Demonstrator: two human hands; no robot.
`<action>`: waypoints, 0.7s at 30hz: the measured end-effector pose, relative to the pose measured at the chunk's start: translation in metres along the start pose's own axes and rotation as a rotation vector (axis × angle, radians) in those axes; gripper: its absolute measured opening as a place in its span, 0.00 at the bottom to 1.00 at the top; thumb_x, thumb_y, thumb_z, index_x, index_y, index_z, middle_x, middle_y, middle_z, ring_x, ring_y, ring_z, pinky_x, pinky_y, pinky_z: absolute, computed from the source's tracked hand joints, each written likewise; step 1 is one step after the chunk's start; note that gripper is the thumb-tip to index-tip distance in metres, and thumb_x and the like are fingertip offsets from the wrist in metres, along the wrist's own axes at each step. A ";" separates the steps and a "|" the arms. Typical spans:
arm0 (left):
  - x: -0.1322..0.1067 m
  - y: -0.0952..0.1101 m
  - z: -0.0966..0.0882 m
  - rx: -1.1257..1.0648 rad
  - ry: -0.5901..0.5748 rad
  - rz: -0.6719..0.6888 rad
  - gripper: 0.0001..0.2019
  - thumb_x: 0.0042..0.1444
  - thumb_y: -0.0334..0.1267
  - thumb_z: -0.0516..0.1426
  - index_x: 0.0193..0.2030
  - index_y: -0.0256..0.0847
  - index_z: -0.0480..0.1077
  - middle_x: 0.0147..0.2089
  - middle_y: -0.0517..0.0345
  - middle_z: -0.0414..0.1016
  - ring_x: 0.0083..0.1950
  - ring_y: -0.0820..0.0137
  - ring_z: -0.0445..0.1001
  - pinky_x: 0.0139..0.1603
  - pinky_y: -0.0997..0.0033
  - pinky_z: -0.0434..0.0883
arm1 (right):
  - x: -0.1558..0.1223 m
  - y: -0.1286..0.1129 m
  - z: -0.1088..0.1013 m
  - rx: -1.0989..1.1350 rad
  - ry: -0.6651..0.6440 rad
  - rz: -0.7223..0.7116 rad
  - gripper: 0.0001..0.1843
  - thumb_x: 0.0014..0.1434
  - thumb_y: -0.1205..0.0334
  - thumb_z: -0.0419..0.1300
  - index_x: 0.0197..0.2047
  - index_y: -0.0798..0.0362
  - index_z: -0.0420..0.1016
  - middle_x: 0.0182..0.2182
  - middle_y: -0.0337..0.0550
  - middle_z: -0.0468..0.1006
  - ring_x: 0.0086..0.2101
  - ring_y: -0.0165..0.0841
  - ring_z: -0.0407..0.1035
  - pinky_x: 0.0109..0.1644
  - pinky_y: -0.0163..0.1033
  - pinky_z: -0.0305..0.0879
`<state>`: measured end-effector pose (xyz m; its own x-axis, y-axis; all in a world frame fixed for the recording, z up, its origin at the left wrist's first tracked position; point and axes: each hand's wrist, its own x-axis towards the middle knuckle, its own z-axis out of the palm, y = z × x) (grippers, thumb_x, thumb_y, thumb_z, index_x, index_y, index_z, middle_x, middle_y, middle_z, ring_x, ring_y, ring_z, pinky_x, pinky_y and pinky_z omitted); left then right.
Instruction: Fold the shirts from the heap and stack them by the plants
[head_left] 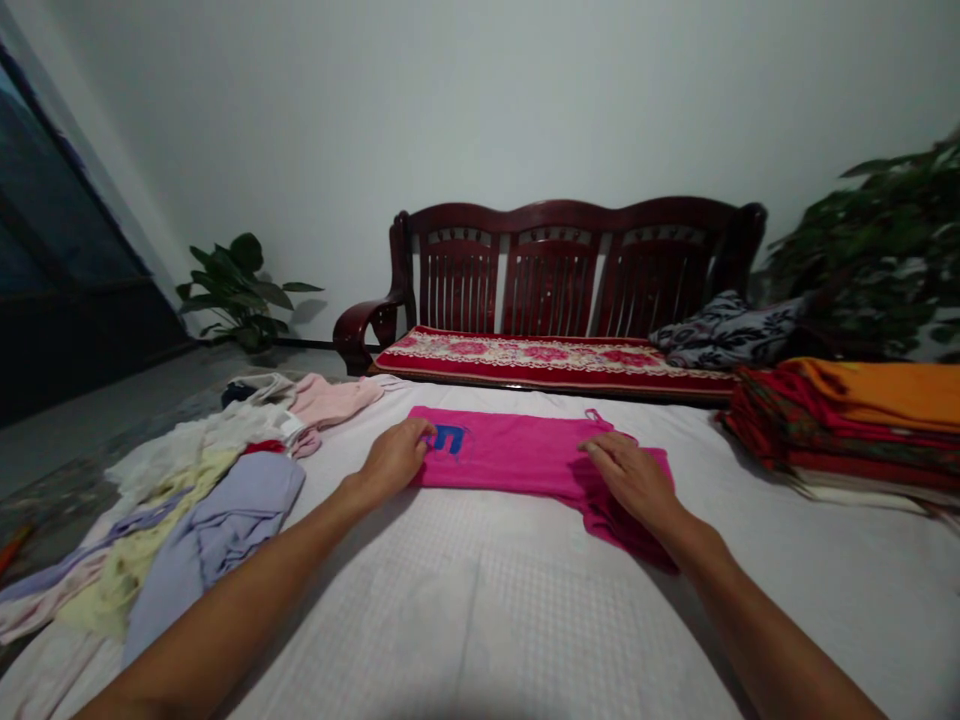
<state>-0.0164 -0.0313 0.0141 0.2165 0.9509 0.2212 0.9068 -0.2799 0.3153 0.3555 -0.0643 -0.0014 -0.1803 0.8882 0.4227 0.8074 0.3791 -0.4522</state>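
A bright pink camisole with a blue printed letter lies folded into a long strip on the white bedspread-like cloth. A thin strap loop sticks up at its far edge, toward the right. At the left end, my left hand has its fingers pinched on the fabric's edge beside the blue letter. Over the bunched right part lies my right hand, palm down, its fingers stretched out on the fabric. Part of the camisole is hidden under that hand and wrist.
Loose clothes, including a lavender garment and a pink one, are heaped on the left. A stack of folded red and orange fabrics stands on the right. Behind is a dark wooden bench with a patterned cushion, flanked by plants.
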 end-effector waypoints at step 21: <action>0.074 0.002 0.075 0.285 -0.099 -0.165 0.31 0.68 0.54 0.45 0.72 0.39 0.57 0.75 0.36 0.52 0.75 0.45 0.49 0.70 0.43 0.48 | -0.004 0.002 0.014 -0.081 -0.577 0.016 0.42 0.69 0.34 0.36 0.72 0.53 0.60 0.71 0.50 0.57 0.70 0.44 0.49 0.73 0.53 0.45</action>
<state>0.0282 0.0480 -0.0380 0.0799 0.9924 0.0939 0.9941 -0.0863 0.0655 0.3494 -0.0631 -0.0147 -0.4266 0.8999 -0.0903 0.8487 0.3639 -0.3837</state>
